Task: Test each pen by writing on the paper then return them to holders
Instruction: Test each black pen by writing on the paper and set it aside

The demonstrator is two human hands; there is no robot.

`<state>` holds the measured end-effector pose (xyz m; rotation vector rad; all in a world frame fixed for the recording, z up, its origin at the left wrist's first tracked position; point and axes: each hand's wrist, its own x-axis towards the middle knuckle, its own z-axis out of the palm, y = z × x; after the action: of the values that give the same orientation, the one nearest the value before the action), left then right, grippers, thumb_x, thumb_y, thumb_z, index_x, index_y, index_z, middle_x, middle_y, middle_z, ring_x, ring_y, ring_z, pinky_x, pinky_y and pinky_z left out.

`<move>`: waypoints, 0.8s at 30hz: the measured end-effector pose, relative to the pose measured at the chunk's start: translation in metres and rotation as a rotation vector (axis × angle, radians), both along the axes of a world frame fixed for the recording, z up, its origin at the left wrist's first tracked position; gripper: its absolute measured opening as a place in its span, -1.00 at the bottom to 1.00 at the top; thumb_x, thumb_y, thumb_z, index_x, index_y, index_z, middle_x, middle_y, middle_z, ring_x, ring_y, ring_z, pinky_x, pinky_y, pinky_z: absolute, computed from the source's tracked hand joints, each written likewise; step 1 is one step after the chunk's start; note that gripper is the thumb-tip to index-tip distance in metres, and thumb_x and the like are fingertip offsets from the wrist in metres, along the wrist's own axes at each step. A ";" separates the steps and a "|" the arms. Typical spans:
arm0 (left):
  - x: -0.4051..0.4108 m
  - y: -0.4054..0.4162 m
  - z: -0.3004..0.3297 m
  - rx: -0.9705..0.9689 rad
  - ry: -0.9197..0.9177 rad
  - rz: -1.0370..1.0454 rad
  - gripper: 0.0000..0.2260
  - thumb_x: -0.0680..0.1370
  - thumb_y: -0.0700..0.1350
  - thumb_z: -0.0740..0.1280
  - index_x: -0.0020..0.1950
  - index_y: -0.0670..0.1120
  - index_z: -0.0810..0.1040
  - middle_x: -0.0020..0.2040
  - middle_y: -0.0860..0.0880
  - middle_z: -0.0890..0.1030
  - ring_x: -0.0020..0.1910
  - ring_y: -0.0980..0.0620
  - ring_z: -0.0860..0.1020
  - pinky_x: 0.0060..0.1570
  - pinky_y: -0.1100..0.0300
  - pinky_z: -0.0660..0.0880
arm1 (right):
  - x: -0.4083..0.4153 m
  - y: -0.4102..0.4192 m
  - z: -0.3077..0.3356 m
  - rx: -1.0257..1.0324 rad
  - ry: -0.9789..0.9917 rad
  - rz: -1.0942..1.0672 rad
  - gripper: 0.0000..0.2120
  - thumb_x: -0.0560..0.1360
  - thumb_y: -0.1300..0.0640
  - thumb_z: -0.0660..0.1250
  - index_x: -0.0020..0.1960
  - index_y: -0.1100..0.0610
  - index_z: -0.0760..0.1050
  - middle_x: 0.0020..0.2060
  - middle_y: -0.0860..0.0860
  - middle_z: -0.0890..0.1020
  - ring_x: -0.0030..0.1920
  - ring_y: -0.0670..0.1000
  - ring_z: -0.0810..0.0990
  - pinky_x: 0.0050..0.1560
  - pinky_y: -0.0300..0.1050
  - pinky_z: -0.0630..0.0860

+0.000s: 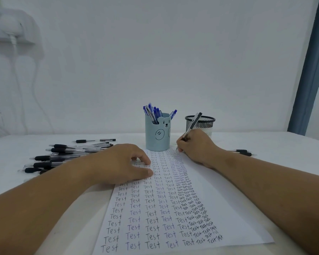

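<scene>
Nearest, the paper (173, 208) runs toward 12 o'clock, crowded with columns of "Test". The left hand (122, 162) presses on its upper left part, fingers loosely bent and holding nothing. At about 1 o'clock the right hand (195, 146) pinches a black pen (192, 124), tip at the sheet's top right: the writing step looks underway. At 10 o'clock lies a pile of black pens (63, 157), apparently untested. Beyond, the blue bear holder (157, 137) carries blue pens; the mesh holder (201, 124) probably takes this pen next.
</scene>
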<state>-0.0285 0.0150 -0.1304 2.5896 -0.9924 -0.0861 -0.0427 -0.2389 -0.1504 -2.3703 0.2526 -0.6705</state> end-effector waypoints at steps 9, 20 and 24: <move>0.001 0.000 0.000 0.010 0.001 -0.002 -0.68 0.47 0.30 0.38 0.19 0.27 0.56 0.28 0.34 0.44 0.30 0.26 0.38 0.38 0.17 0.30 | 0.002 -0.002 -0.001 -0.058 0.001 -0.019 -0.74 0.53 0.18 0.30 -0.26 0.25 0.65 -0.29 0.05 0.71 -0.21 0.09 0.65 -0.15 -0.07 0.58; 0.001 0.001 0.000 -0.002 0.000 -0.013 -0.68 0.48 0.28 0.39 0.20 0.26 0.57 0.26 0.34 0.45 0.30 0.27 0.38 0.34 0.22 0.30 | 0.006 -0.004 -0.003 -0.067 -0.002 -0.041 -0.74 0.53 0.16 0.28 -0.22 0.28 0.64 -0.25 0.14 0.71 -0.13 0.17 0.67 -0.04 0.09 0.63; 0.001 0.001 -0.001 -0.008 0.009 -0.012 -0.68 0.48 0.28 0.39 0.20 0.26 0.57 0.27 0.34 0.45 0.29 0.27 0.38 0.30 0.24 0.30 | 0.006 -0.005 -0.003 -0.090 0.005 -0.047 -0.74 0.52 0.16 0.28 -0.19 0.33 0.62 -0.23 0.17 0.70 -0.28 0.06 0.59 -0.11 0.06 0.60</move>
<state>-0.0274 0.0162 -0.1314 2.5739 -1.0028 -0.0965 -0.0366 -0.2436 -0.1530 -2.4587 0.2868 -0.7115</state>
